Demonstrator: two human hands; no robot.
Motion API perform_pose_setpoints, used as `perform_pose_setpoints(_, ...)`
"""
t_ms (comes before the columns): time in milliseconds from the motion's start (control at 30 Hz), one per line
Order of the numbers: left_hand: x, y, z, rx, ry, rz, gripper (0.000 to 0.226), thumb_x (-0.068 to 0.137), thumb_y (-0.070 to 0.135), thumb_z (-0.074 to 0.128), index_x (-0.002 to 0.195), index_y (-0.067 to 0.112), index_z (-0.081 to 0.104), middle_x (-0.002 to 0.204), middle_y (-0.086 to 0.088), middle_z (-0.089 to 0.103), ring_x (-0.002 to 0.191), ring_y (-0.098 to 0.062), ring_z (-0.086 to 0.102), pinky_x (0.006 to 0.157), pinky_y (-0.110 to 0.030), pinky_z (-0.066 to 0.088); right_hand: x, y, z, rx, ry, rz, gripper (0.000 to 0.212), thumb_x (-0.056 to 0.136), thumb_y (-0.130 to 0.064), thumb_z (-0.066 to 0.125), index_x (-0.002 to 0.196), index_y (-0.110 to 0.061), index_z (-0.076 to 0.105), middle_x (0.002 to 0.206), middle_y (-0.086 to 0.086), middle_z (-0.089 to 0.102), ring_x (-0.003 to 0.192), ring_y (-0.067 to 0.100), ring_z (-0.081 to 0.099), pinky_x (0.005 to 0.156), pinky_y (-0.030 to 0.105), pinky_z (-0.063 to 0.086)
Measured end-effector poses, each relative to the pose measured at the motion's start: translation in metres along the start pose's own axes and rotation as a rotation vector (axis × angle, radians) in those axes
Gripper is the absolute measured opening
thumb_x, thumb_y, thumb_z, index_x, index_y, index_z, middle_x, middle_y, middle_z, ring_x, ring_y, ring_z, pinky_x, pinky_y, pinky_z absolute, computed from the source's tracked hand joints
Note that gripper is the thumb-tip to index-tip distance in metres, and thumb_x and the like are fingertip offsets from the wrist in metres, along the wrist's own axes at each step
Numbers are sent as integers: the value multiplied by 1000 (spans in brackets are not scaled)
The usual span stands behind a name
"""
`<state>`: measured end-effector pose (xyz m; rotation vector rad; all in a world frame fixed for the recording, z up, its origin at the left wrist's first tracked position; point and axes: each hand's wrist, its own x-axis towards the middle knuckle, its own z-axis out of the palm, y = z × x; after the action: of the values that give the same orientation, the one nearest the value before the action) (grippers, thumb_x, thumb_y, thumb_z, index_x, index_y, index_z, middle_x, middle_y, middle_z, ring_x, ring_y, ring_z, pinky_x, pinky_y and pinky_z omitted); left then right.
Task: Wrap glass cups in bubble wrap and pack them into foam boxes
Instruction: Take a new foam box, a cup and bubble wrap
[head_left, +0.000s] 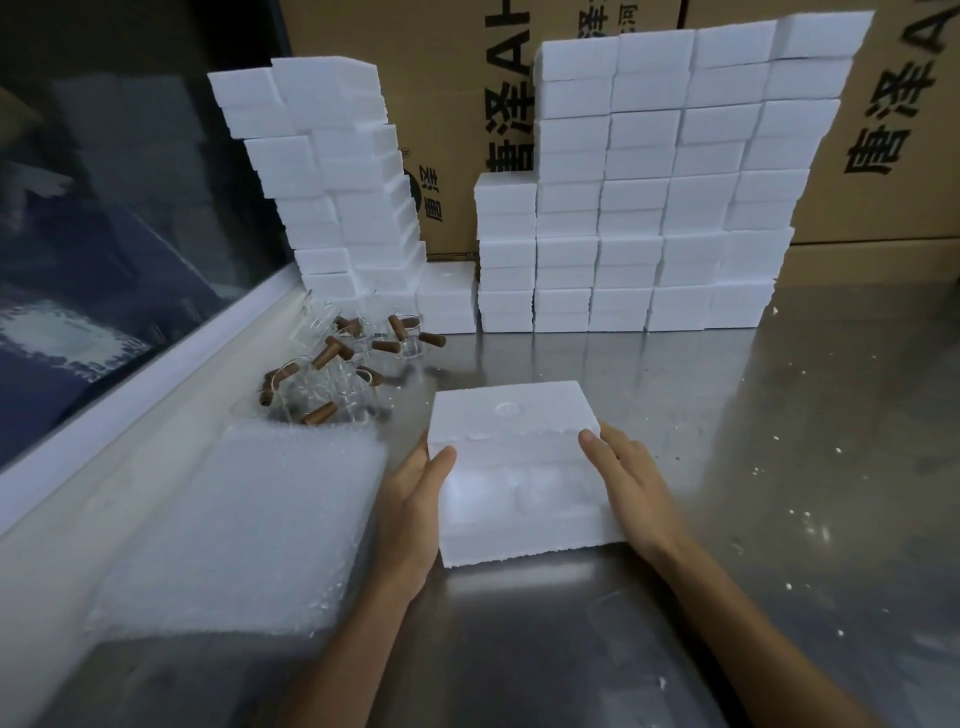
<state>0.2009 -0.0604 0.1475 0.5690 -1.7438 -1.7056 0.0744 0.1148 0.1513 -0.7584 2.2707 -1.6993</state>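
Both hands on foam box (511, 457), centre of steel table (779, 415). Left hand (415, 512) grips box's left side, thumb over near face. Right hand (631, 491) grips right side, thumb on top edge. Lid closed. Bubble wrap stack (244, 530) just left of box. Glass cups (337, 374) with brown handles clustered behind wrap. Stacked foam boxes (649, 208) along back, cardboard cartons (457, 78) behind

Matt white foam box (511, 415) on glossy steel table (779, 415)
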Motion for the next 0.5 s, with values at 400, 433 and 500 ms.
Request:
perform_pose_setpoints(400,10,-5,-6,163,41,-78,25,81,52,62,95,36,76,83,14,75,78,-8,71,73,-30,54,1,-6,-13,-17,-189,43,34,88,-61,54,119,-49,62,103,-24,71,93,-6,65,78,20,48)
perform_pose_setpoints(433,11,-6,-6,193,45,-71,21,85,50,61,85,35,75,73,15,72,68,-6,67,67,-28,50,1,-5,-13,-47,-178,47,33,89,-61,54,118,-48,63,100,-25,71,89,-7,64,76,19,47)
perform_pose_setpoints(500,15,-8,-7,248,60,-78,38,92,47,59,58,31,64,51,12,52,50,-8,47,58,-26,38,3,-3,-12,-83,-152,57,29,90,-59,55,112,-43,66,92,-27,70,82,-7,64,73,20,46)
